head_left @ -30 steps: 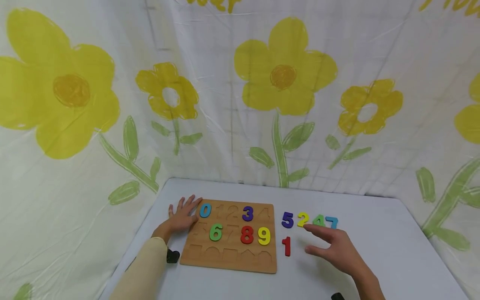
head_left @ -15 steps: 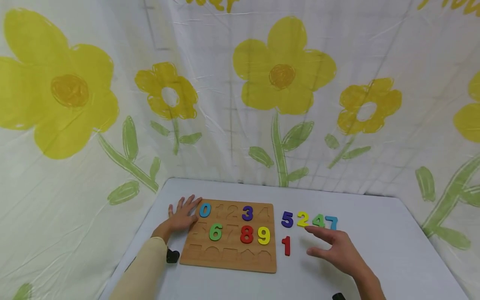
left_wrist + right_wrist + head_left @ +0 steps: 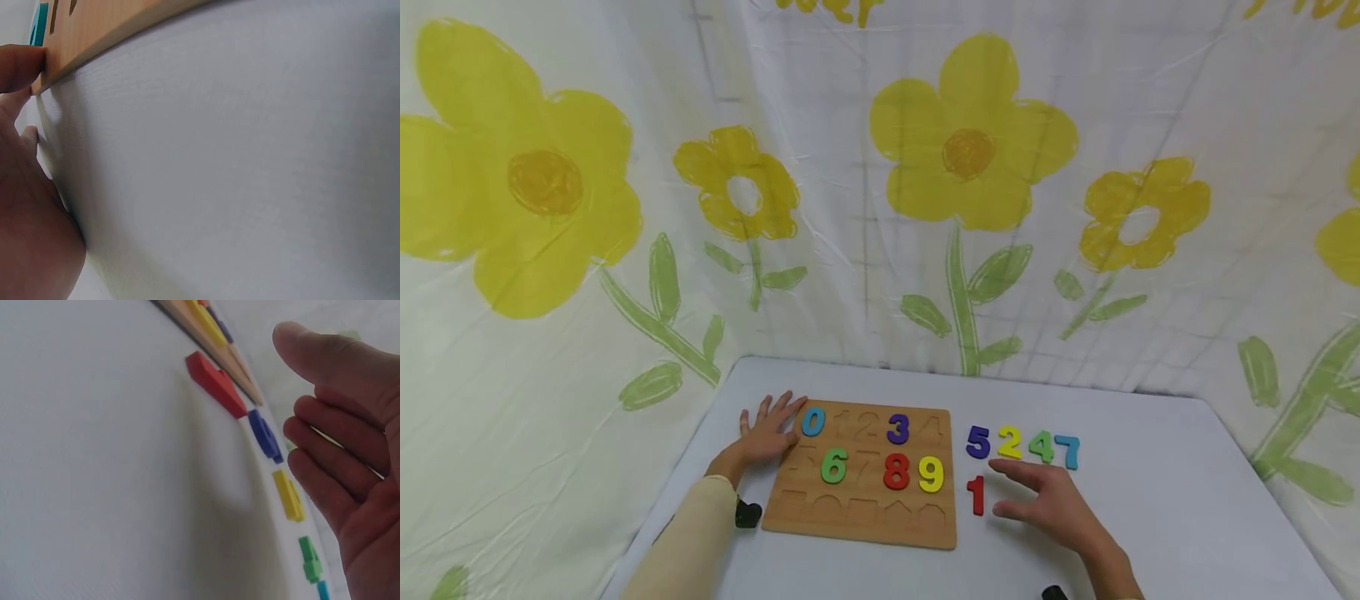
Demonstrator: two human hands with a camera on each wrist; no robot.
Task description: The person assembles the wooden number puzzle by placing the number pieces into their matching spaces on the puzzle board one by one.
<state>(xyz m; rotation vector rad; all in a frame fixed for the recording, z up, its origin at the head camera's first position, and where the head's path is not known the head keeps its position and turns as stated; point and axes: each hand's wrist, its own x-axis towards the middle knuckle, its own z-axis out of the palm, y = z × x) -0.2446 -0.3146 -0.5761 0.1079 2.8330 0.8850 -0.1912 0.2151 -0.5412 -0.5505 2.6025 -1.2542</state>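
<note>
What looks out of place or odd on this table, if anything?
Nothing looks spilled or damaged, and the board lies flat. Only the red 1 stands out slightly: it lies apart from the loose row of purple 5, yellow 2, green 4 and blue 7.

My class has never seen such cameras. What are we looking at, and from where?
No machine: a person's bare left hand and right hand work here. The wide picture comes from a head-worn camera, the close ones from the wrists. On the white table lies a brown wooden number board with blue 0, purple 3, green 6, red 8, yellow 9. Right of it lie a purple 5, yellow 2, green 4, blue 7 and red 1. The left hand touches the board's edge; the right hovers near the red 1. Neither holds a number.
</note>
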